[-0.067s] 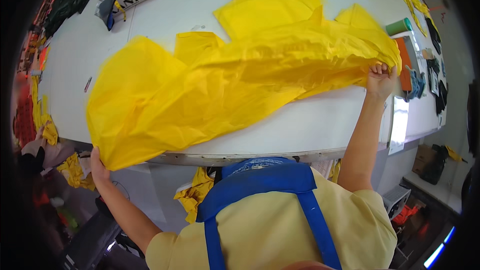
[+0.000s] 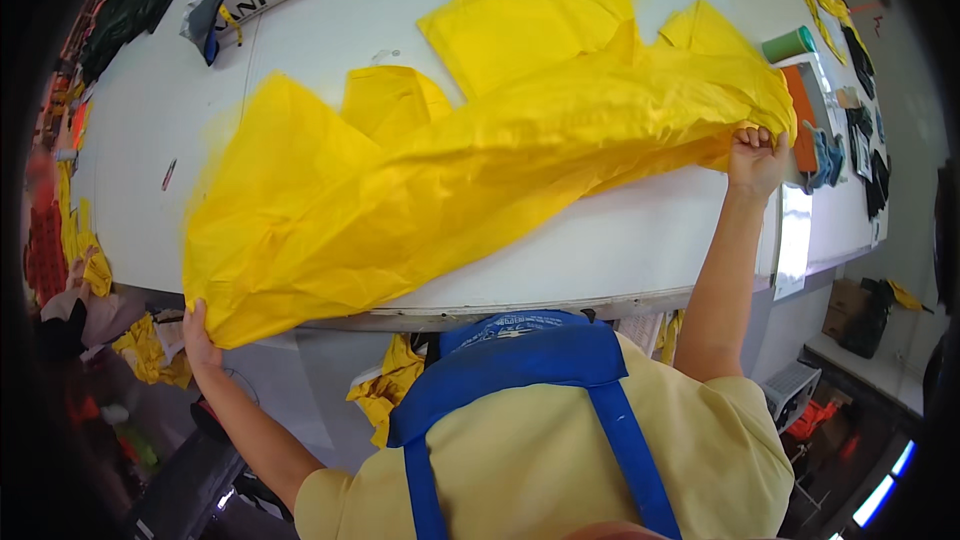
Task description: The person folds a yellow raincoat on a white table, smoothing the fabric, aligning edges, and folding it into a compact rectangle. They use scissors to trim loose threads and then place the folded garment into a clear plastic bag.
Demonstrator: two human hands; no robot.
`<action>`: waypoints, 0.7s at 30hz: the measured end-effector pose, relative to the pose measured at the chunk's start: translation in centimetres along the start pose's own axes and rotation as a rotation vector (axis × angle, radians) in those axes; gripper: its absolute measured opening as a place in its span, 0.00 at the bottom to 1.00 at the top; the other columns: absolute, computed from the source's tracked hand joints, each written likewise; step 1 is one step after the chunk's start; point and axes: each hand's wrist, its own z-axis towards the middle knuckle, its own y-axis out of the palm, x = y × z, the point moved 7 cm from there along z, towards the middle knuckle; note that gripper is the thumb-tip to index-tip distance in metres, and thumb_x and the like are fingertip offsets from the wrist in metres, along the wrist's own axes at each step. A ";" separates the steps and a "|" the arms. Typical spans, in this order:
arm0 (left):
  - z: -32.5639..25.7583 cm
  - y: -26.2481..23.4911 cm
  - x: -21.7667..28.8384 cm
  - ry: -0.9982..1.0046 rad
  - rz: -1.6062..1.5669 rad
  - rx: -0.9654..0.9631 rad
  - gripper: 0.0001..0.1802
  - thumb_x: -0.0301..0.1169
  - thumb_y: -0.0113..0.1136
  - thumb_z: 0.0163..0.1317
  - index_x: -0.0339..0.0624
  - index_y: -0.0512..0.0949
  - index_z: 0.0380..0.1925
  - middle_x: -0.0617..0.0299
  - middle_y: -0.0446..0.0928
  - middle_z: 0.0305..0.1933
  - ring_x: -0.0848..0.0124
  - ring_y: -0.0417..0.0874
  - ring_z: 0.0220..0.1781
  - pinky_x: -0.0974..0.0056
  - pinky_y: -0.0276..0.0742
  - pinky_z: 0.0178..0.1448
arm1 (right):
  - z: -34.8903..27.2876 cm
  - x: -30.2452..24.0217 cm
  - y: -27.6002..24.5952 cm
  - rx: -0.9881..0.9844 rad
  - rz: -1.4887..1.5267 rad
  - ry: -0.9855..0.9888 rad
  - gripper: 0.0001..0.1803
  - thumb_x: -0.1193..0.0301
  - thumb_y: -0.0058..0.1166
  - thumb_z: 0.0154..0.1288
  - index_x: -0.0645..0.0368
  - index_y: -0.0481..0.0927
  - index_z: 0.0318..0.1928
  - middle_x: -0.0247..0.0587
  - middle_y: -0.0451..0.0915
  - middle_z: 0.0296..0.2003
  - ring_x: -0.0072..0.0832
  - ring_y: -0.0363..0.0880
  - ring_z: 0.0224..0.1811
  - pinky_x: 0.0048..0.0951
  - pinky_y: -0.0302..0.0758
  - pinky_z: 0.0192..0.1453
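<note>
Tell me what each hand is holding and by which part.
Both hold the yellow cloth spread over the white table. The left hand grips its lower left corner, off the table's edge; the right hand grips its bunched right end.

a large bright yellow fabric sheet (image 2: 450, 190), thin and crinkled (slightly glossy), lies stretched slantwise across the white tabletop (image 2: 620, 250), bunched into long folds, one end hanging past the near edge, the other near the right edge.

Pretty clearly a garment cutting room I'm in: big white cutting table (image 2: 600, 250), stacks of cut yellow fabric pieces (image 2: 530, 10) at the far side, fabric scraps (image 2: 150, 350) littering the floor left.
</note>
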 end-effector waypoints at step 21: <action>-1.3 2.5 17.3 0.501 -0.183 -0.264 0.19 0.33 0.53 0.68 0.40 0.70 0.56 0.60 0.75 0.55 0.68 0.75 0.58 0.60 0.70 0.62 | 4.3 -12.8 9.0 -0.514 -0.236 -0.220 0.16 0.66 0.34 0.75 0.64 0.73 0.47 0.41 0.76 0.36 0.29 0.68 0.33 0.30 0.70 0.48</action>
